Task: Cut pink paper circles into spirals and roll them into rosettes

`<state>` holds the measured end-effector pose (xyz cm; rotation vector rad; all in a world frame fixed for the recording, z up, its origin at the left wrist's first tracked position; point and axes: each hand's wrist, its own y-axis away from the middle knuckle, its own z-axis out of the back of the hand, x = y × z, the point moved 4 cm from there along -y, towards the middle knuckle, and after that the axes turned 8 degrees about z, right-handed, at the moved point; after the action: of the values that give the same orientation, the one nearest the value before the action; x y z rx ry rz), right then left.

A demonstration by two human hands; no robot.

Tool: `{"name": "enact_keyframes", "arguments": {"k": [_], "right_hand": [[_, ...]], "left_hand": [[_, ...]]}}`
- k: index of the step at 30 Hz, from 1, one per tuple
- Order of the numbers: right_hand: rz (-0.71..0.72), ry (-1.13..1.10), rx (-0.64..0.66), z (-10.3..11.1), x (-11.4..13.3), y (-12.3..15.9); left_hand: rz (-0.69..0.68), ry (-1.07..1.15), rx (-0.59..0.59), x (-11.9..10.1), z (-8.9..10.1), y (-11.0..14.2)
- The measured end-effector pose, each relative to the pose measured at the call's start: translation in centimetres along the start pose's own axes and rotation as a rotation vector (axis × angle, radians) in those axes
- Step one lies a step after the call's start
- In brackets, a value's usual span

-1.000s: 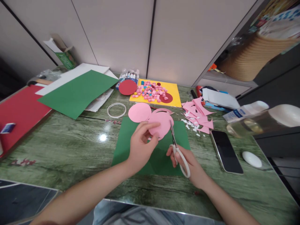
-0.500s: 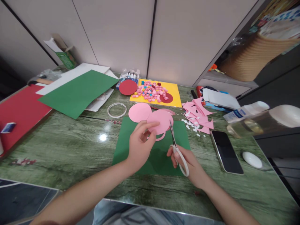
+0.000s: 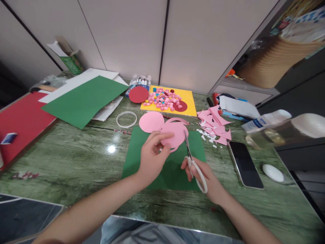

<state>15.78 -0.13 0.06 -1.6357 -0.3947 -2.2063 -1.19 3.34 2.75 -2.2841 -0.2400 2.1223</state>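
Head view: pink disc (image 3: 178,133) juts right from left grip (image 3: 153,157).

In the frame's centre, a paper disc (image 3: 176,133) is held over a sheet (image 3: 172,176); behind, small balls (image 3: 166,99) are spread; at right, a phone (image 3: 246,165) is placed before paper scraps (image 3: 213,122).

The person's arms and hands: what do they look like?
The left forearm and right forearm are bare along the parts that show, with no clear sleeve. The left hand and right hand wear no gloves, and I see no watch, bracelet or ring. Greyish clothing shows at the bottom edge.
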Motion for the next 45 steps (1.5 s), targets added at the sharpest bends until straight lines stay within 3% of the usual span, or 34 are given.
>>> {"name": "enact_keyframes", "arguments": {"k": [29, 45], "right_hand": [[-0.043, -0.029, 0.031, -0.26, 0.14, -0.05], [0.001, -0.047, 0.005, -0.29, -0.04, 0.01]], "left_hand": [[-0.04, 0.031, -0.047, 0.03, 0.22, -0.19], [-0.031, 0.025, -0.003, 0.31, -0.25, 0.3]]}}
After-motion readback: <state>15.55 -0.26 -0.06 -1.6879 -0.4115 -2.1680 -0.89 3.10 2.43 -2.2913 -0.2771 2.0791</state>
